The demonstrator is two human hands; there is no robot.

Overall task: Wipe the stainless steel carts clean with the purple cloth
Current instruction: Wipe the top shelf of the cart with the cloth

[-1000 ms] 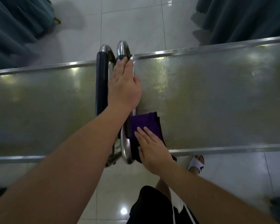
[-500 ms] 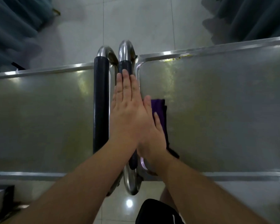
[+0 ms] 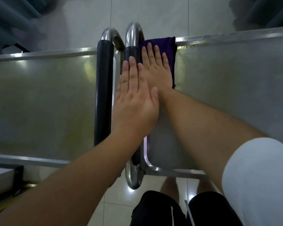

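Below, two stainless steel carts stand side by side: the left cart (image 3: 39, 103) and the right cart (image 3: 227, 82), their tops level, their black-sleeved push handles (image 3: 104, 88) nearly touching between them. My left hand (image 3: 135, 105) lies flat, fingers straight and close together, resting on the right cart's handle and partly over my right wrist. My right hand (image 3: 157, 67) is flat too, fingers slightly spread, pressing the purple cloth (image 3: 171, 46) onto the right cart's top at its far corner just beside the handle. Neither hand is curled around anything.
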